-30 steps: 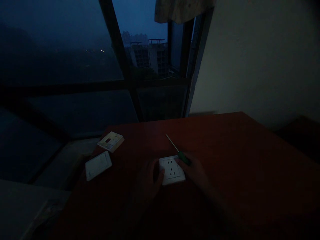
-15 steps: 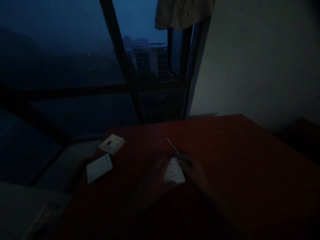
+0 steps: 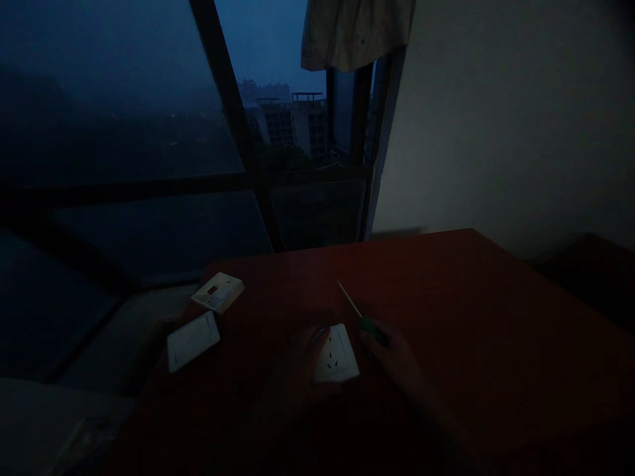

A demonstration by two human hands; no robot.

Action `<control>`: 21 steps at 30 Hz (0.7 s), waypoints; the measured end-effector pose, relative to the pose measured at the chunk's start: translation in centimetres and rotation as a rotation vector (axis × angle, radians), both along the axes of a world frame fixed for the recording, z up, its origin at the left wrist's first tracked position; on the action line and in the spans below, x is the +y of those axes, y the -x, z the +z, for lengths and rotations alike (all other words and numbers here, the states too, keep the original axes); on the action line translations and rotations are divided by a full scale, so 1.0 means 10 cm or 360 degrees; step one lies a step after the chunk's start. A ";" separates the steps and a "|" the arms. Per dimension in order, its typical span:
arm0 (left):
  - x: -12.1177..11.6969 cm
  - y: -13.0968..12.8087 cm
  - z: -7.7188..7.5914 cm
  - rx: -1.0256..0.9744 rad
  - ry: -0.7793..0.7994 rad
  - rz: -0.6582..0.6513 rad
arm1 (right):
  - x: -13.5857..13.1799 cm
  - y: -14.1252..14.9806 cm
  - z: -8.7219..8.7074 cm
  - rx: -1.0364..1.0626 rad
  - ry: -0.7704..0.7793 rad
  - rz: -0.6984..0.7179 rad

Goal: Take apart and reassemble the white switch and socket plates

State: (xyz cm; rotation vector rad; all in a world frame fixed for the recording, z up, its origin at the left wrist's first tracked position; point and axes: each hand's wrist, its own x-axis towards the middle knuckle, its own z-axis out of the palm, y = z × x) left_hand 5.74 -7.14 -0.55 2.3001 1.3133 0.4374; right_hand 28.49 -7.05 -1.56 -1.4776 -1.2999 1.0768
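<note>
A white wall socket with dark slots faces up near the middle of the table. My left hand is closed on its left side, fingers at the upper edge and thumb along the lower one. Just right of the socket, apart from it, my right hand grips a screwdriver by its green handle. The thin shaft points away from me and to the left, over the tabletop. Dim light hides much of both hands' fingers.
On the left of the reddish-brown table lie a white square plate and, behind it, a pale square box with a dark opening. Dark-framed windows rise behind the table. A pale wall stands at the right.
My right hand has come away from the socket's right edge, moving right with the screwdriver. More of the socket's face shows. The view has shifted slightly.
</note>
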 end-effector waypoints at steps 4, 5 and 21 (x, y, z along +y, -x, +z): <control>0.04 -0.03 0.07 0.0028 0.0068 -0.0044 | -0.09 -0.04 0.03 -0.0020 0.0011 -0.0040; 0.07 -0.06 0.09 0.0019 0.0064 -0.0048 | -0.10 -0.06 0.03 -0.0037 0.0020 -0.0056; 0.89 -1.11 -0.15 -0.0437 -0.0018 0.0030 | 0.19 -0.67 0.09 -0.0271 -0.0072 -0.0505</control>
